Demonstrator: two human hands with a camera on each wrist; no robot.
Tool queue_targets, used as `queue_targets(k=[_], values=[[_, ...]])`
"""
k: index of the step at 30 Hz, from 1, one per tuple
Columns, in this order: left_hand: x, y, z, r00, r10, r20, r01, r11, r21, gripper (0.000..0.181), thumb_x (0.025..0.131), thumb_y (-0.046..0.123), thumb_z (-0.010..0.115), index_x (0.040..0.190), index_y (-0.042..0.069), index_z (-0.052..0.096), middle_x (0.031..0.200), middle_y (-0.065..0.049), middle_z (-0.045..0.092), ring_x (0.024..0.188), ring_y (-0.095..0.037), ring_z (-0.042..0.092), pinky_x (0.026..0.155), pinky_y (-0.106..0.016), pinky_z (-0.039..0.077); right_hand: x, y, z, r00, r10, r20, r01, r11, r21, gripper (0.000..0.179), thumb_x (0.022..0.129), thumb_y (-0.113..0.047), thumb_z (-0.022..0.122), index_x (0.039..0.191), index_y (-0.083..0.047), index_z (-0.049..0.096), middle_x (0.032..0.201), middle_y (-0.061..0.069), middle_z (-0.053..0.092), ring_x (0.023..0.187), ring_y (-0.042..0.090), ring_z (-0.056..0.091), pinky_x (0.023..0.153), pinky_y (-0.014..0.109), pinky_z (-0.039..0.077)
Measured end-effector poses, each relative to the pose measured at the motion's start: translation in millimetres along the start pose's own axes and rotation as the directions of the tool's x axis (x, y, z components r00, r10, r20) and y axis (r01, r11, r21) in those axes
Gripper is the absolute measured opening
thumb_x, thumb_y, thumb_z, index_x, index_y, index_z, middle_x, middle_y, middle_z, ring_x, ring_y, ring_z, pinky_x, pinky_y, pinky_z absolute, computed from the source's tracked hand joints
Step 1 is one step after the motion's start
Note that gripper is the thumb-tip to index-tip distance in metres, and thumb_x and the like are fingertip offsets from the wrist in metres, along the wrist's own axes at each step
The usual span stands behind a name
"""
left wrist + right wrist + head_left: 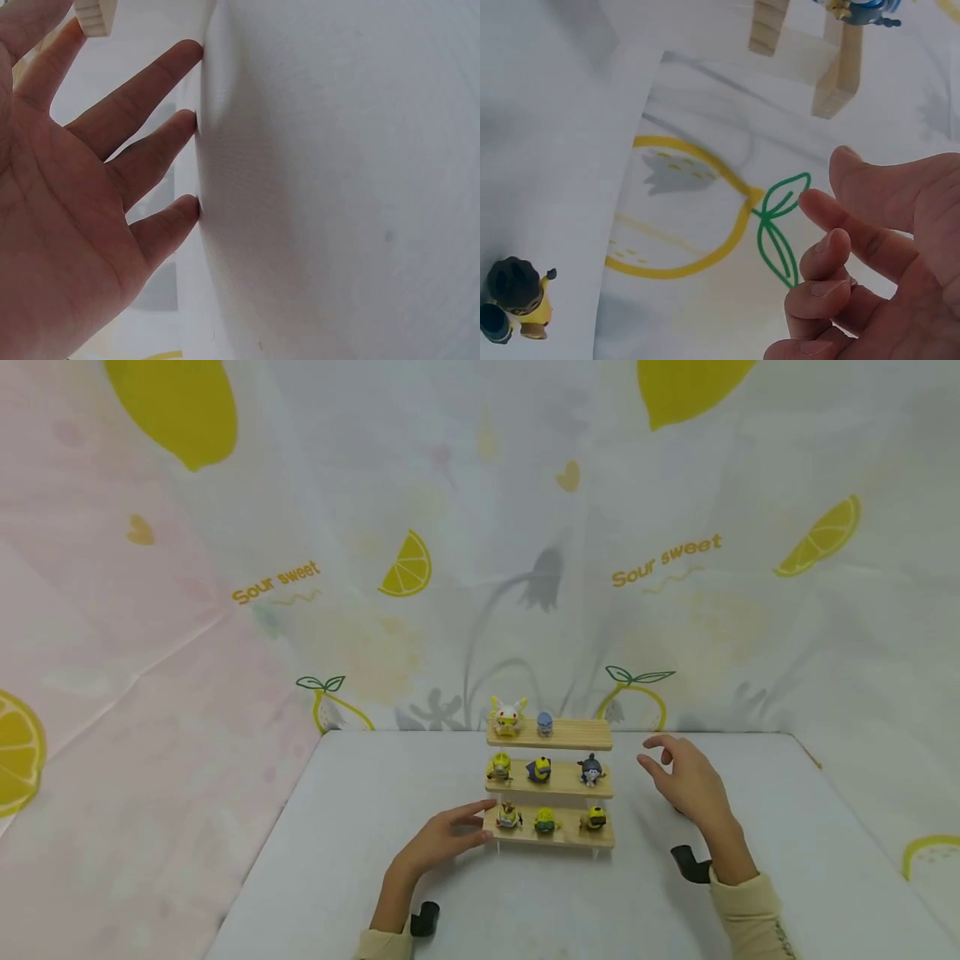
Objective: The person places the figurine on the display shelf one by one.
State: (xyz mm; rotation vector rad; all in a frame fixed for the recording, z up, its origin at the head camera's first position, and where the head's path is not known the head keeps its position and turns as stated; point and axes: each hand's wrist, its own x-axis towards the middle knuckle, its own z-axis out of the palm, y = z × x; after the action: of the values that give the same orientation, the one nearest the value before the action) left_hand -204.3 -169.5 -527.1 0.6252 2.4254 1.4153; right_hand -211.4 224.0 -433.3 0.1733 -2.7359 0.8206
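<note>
A three-tier wooden display shelf point(555, 839) on clear supports stands on the white table, with several small toy figurines on it. At the left end of its lowest board, my left hand point(447, 841) grips with thumb and index finger. The left wrist view shows the wooden board end point(95, 16) by that index finger, the other fingers spread with tips at the table surface. To the right of the shelf, my right hand point(690, 777) hovers with loosely bent fingers and nothing between them. A yellow figurine with a dark top point(526, 296) lies on the table near it.
The top board holds a white-and-yellow figurine point(507, 717) and a blue one point(545, 723); three stand on each lower board. Behind the white table point(360, 793) hangs a lemon-print cloth point(450, 635). Black bent pieces point(425, 919) sit at both wrists.
</note>
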Motion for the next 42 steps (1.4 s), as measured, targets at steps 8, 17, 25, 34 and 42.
queue_targets(k=[8, 17, 25, 34, 42], values=[[1.7, -0.9, -1.0, 1.0, 0.008, 0.006, -0.008, 1.0, 0.016, 0.059, 0.094, 0.042, 0.067, 0.147, 0.024, 0.05, 0.143, 0.012, 0.052, 0.121, -0.019, 0.057, 0.102, -0.056, 0.039, -8.2, 19, 1, 0.998, 0.02, 0.066, -0.018, 1.0, -0.025, 0.03, 0.091, -0.015, 0.072, 0.116, 0.001, 0.065, 0.087, 0.012, 0.055, 0.072, 0.024, 0.048, 0.057, 0.035, 0.038], [3.4, -2.4, -0.7, 1.0, 0.01, 0.007, -0.01, 1.0, 0.006, 0.058, 0.094, 0.04, 0.068, 0.147, 0.023, 0.051, 0.143, 0.015, 0.051, 0.12, -0.017, 0.057, 0.102, -0.054, 0.04, -18.9, 40, 2, 0.991, 0.078, 0.109, -0.071, 0.995, -0.065, 0.034, 0.089, -0.012, 0.072, 0.118, 0.003, 0.063, 0.092, 0.018, 0.057, 0.077, 0.029, 0.054, 0.055, 0.037, 0.043], [0.3, 3.6, -0.1, 1.0, 0.007, -0.004, -0.007, 1.0, -0.001, 0.055, 0.094, 0.034, 0.069, 0.146, 0.025, 0.052, 0.143, 0.009, 0.053, 0.119, -0.022, 0.058, 0.1, -0.057, 0.04, -26.7, 60, 4, 0.987, 0.097, 0.131, -0.084, 0.991, -0.103, 0.038, 0.086, -0.012, 0.075, 0.117, 0.007, 0.062, 0.09, 0.018, 0.058, 0.076, 0.028, 0.054, 0.056, 0.039, 0.045], [-0.2, 2.9, -0.1, 1.0, 0.004, -0.009, -0.004, 1.0, -0.01, 0.055, 0.094, 0.034, 0.069, 0.146, 0.023, 0.052, 0.142, 0.009, 0.053, 0.118, -0.02, 0.058, 0.1, -0.056, 0.04, -26.7, 77, 4, 0.97, 0.15, 0.189, -0.13, 0.984, -0.118, 0.042, 0.088, -0.013, 0.073, 0.12, 0.009, 0.059, 0.097, 0.027, 0.059, 0.084, 0.038, 0.057, 0.063, 0.047, 0.049], [0.4, 0.3, 0.6, 1.0, -0.022, -0.004, 0.022, 1.0, -0.002, 0.058, 0.093, 0.041, 0.069, 0.146, 0.026, 0.051, 0.142, 0.014, 0.052, 0.12, -0.019, 0.058, 0.101, -0.055, 0.04, -18.4, 87, -2, 0.942, 0.198, 0.269, -0.168, 0.977, -0.131, 0.047, 0.09, -0.02, 0.071, 0.12, 0.013, 0.057, 0.102, 0.035, 0.058, 0.09, 0.046, 0.059, 0.068, 0.051, 0.05]])
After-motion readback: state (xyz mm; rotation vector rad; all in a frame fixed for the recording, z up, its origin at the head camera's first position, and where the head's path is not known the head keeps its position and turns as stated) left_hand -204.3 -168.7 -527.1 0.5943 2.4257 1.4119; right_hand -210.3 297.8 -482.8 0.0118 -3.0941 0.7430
